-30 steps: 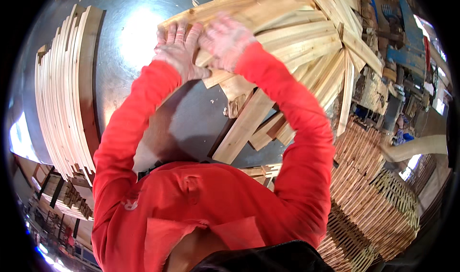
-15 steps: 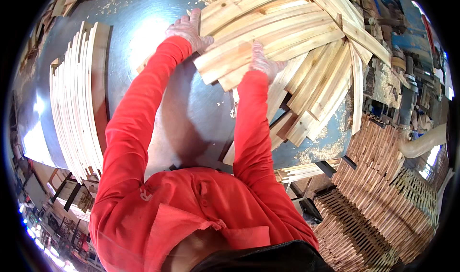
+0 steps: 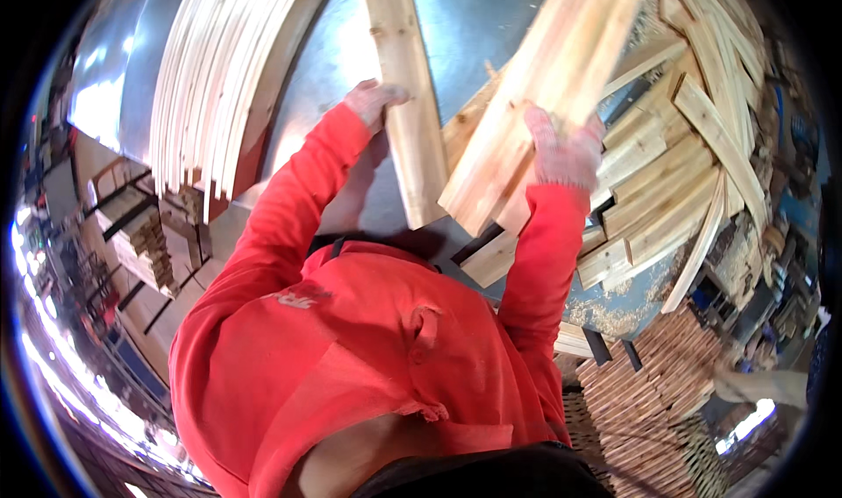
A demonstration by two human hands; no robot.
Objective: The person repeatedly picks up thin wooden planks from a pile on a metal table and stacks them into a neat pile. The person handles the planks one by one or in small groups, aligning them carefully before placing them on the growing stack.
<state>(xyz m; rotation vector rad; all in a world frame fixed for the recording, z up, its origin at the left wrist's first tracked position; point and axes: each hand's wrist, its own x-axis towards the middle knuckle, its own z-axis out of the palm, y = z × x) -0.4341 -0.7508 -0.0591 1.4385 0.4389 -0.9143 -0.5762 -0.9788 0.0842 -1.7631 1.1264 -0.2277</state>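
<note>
My left hand [image 3: 377,103], in a pale work glove, is closed on the left edge of a single wooden plank [image 3: 410,125], which stands lengthwise in front of me over the metal table [image 3: 460,24]. My right hand [image 3: 566,151], gloved too, grips a few light boards [image 3: 535,77] lying side by side, slanting away to the upper right. Its thumb lies on top of them; the fingers at their right edge are partly hidden. A narrow gap parts the lower ends of the plank and the boards.
Planks standing on edge form a long row [image 3: 237,77] at the left of the table. Loose boards [image 3: 667,173] lie in an untidy pile at the right, with wood shavings [image 3: 614,309] around. Stacked wooden strips [image 3: 649,384] rise beyond the table's lower right edge.
A single plank has come away to the left in my left hand. The boards in my right hand have swung from lying crosswise to pointing away from me. The view has turned left.
</note>
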